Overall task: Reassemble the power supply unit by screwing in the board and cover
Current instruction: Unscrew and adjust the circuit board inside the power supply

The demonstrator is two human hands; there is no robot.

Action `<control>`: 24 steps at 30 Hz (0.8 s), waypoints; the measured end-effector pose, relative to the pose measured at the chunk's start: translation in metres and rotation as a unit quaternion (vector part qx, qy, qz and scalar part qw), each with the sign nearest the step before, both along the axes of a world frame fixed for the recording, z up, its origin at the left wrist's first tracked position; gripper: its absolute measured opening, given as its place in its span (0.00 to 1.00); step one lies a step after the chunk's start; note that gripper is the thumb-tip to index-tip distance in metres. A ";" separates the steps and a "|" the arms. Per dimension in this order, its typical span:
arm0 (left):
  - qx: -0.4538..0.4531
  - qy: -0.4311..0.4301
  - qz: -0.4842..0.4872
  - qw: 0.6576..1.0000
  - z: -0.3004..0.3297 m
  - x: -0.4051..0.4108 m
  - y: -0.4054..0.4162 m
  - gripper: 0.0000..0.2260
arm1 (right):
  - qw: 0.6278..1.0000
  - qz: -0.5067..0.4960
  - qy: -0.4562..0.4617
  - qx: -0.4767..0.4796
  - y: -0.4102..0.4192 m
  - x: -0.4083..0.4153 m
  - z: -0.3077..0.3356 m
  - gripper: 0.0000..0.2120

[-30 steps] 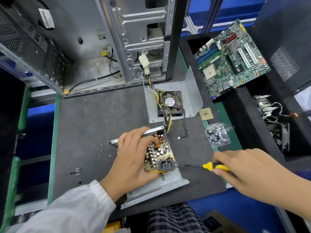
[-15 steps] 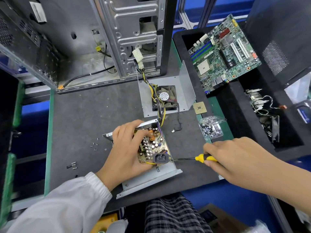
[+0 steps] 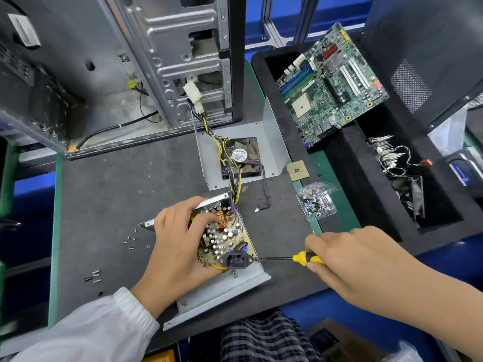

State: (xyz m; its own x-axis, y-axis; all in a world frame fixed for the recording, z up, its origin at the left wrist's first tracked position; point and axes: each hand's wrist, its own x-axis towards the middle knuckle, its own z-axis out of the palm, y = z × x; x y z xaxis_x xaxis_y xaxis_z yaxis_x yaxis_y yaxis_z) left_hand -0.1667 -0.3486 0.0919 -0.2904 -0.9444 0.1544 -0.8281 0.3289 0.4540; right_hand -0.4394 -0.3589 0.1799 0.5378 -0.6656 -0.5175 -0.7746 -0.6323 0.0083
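The open power supply case lies on the dark mat in front of me, with its circuit board inside. My left hand rests on the board and grips it, fingers by the copper coil. A black mains socket sits at the board's near right corner. My right hand is closed on a yellow-handled screwdriver held level, its tip touching the socket's right ear. The grey cover with its fan lies behind, joined by a cable bundle.
An open computer tower stands at the back left. Loose screws lie left of the unit; a clear box of screws and a CPU chip lie to the right. A motherboard leans in the black tray.
The view has shifted slightly; both hands keep the same hold, with the screwdriver tip still at the socket's right ear.
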 end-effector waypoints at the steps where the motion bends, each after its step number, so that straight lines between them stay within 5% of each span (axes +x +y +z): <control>1: 0.001 0.001 0.000 1.000 0.000 0.000 0.000 0.29 | 1.000 0.001 0.000 -0.003 0.000 0.001 0.000 0.09; 24: 0.002 0.003 -0.001 1.000 -0.002 0.001 -0.001 0.31 | 0.999 0.028 0.031 0.001 -0.013 0.014 0.005 0.06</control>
